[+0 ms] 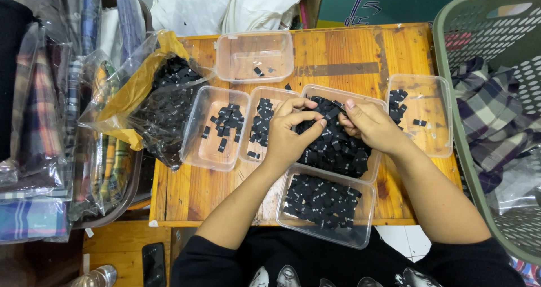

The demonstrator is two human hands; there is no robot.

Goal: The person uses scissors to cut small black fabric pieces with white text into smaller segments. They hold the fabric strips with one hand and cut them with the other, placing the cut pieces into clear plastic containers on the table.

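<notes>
1. Fingers of the left hand [287, 133] were pinched together on a small black tag [328, 115], so it could be lifted out of the pile.
2. Right hand [372, 126] had its fingers curled onto the same heap, but I could not tell if they held anything.
3. Both hands were over the middle clear tub [369, 171], which was piled high with black tags.
4. Another full tub [325, 204] sat close to the person, easy to reach.
5. Three more tubs [217, 128] on the wooden table [349, 50] held only a few tags each, kept apart like sorted groups.
6. One plastic bag of tags [163, 98] lay to the left.
7. One green basket [479, 95] with checked cloth crowded the right side.
</notes>
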